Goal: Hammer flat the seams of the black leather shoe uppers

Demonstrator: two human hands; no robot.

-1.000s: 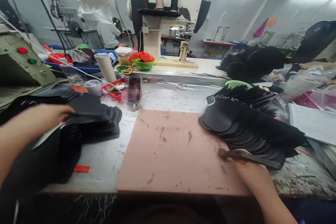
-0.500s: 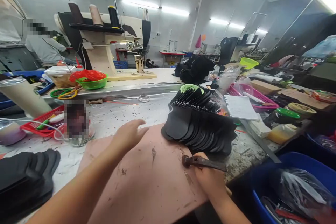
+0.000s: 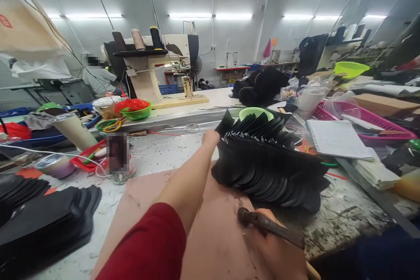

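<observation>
My left hand reaches forward to the left end of a fanned stack of black cut pieces. Its fingers are closed at the edge of one black piece, which leans away from the others; the fingertips are partly hidden. In my right hand is a hammer, its dark metal head low over the pinkish work mat. A short bit of pale handle shows below that hand. The stack stands on the far right part of the mat, with a light green basket behind it.
More black pieces lie in piles at the left. A clear cup-like holder and red tray stand beyond them. A spiral notebook and metal strip are on the right. A sewing machine stands behind.
My left hand has moved forward and right, from open above the mat to the stack's left end, where one piece now leans out. The right hand still holds the hammer. The view has shifted left.
</observation>
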